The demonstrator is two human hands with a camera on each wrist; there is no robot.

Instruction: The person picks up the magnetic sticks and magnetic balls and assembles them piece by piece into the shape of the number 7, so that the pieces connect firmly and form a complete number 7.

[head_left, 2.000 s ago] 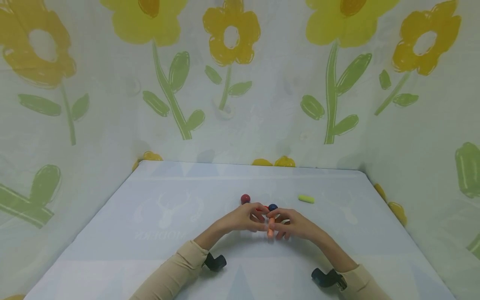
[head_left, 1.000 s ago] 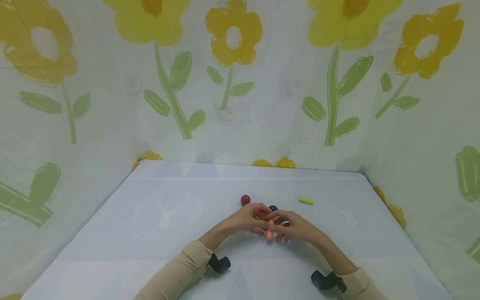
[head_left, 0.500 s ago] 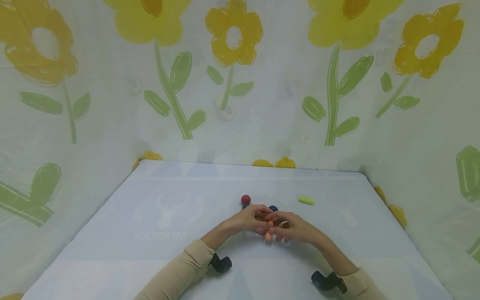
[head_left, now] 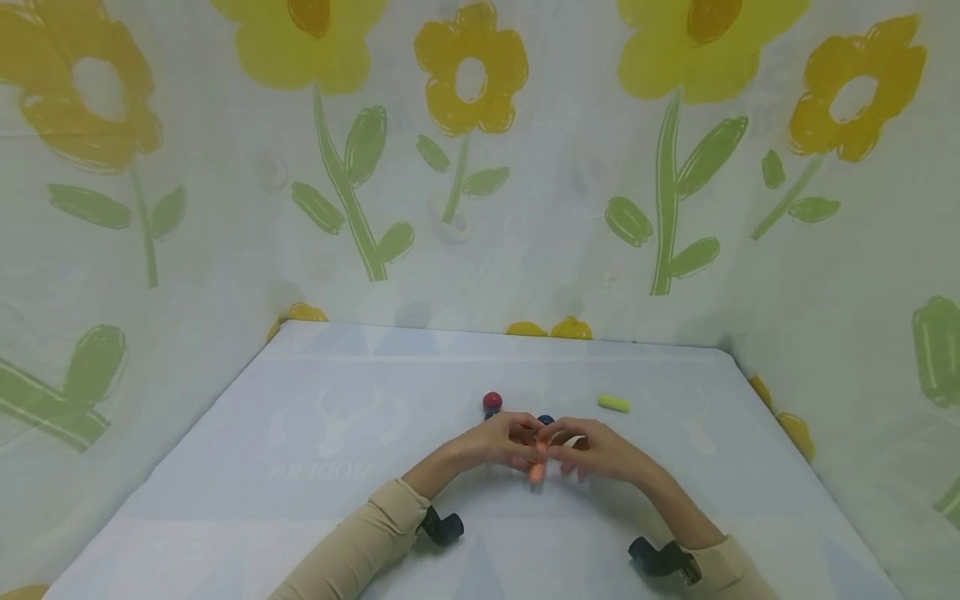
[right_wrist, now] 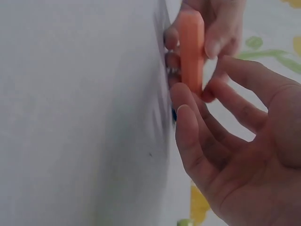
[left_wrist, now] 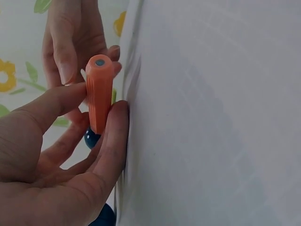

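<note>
My left hand (head_left: 491, 442) pinches an orange magnetic rod (head_left: 537, 473) between thumb and fingers. In the left wrist view the rod (left_wrist: 99, 99) shows grooved sides and a round metal spot in its end. Close by on the right is my right hand (head_left: 600, 452), its fingers bent loosely and spread. In the right wrist view its fingertips (right_wrist: 186, 117) are near the rod's far end; whether one touches it I cannot tell. A dark blue ball (head_left: 546, 420) sits just behind the hands. Another dark blue ball (head_left: 491, 412) is partly hidden behind my left hand.
Next to the partly hidden blue ball is a red ball (head_left: 492, 401). A yellow-green rod (head_left: 613, 403) lies farther back to the right on the white table (head_left: 360, 517). Flower-patterned cloth (head_left: 525, 208) surrounds the table's back and sides.
Both hands held the orange rod between them earlier. My right hand has since loosened its fingers and shifted slightly right, while the left keeps the rod. The balls and yellow-green rod have stayed put.
</note>
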